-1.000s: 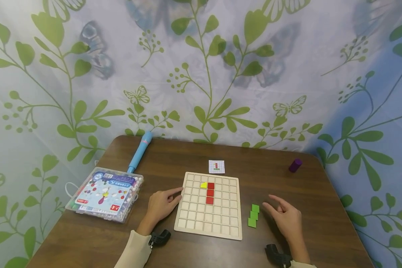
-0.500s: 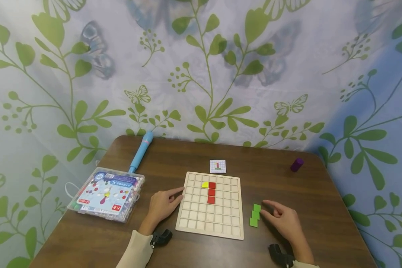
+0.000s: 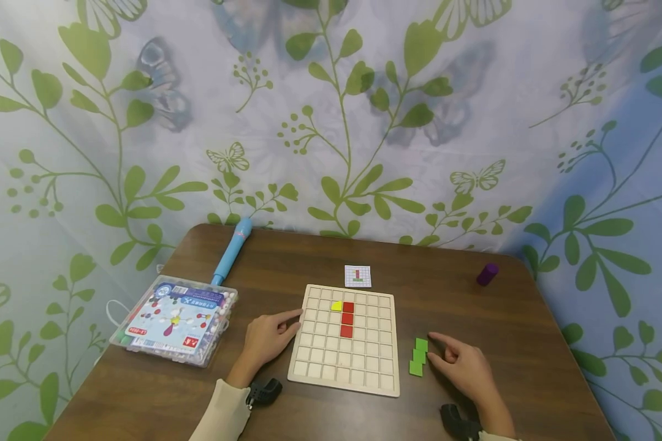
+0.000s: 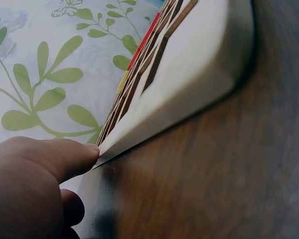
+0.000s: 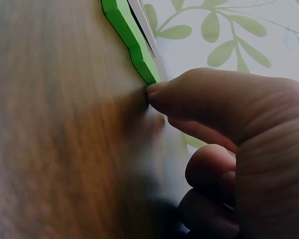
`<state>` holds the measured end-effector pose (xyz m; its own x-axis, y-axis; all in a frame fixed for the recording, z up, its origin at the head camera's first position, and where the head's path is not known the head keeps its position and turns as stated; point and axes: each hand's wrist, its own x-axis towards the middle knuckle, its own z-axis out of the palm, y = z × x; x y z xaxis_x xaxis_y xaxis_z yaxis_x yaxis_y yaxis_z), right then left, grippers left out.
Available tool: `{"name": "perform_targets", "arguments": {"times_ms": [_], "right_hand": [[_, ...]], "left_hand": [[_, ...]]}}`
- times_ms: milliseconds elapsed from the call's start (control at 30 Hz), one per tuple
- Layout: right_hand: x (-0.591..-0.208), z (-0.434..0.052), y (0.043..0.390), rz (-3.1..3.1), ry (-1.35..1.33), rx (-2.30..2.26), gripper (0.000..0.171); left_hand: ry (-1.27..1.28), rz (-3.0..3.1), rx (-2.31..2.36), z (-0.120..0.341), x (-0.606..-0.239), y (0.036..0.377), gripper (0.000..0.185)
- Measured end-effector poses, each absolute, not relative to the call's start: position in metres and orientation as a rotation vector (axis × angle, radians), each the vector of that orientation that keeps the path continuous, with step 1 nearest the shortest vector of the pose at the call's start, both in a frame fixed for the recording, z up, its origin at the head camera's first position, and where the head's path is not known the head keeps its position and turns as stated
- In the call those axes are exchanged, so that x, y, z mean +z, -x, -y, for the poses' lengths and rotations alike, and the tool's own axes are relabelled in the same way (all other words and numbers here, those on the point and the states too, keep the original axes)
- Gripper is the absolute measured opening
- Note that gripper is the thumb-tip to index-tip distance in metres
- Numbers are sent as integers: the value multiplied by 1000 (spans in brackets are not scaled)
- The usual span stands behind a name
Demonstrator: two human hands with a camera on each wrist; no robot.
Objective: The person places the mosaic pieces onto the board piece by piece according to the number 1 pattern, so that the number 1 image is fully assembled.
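Note:
A pale wooden grid board lies on the table. In its upper part three red square tiles form a column, with a yellow tile, one corner cut away, left of the top one. My left hand touches the board's left edge with thumb and index finger; in the left wrist view a fingertip meets the board's edge. Right of the board lie three green square tiles in a staggered line. My right hand rests beside them, thumb and index finger apart, fingertips at their right side.
Behind the board lies a small printed card with a coloured grid pattern. At left is a clear plastic box of small parts, and behind it a light-blue stick-shaped object. A purple cylinder is at the back right.
My right hand has moved left, up to the green tiles. The left hand stays at the board's edge. The tiles keep their places.

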<state>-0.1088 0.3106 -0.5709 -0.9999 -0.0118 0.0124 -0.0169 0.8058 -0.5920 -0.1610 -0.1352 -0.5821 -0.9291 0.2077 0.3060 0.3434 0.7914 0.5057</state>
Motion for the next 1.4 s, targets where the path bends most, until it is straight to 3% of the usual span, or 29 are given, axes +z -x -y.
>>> {"name": "perform_targets", "arguments": {"times_ms": [1400], "right_hand": [[-569, -305, 107, 2968, -33, 887, 30]], "left_hand": [[424, 2722, -843, 134, -584, 161, 30]]}}
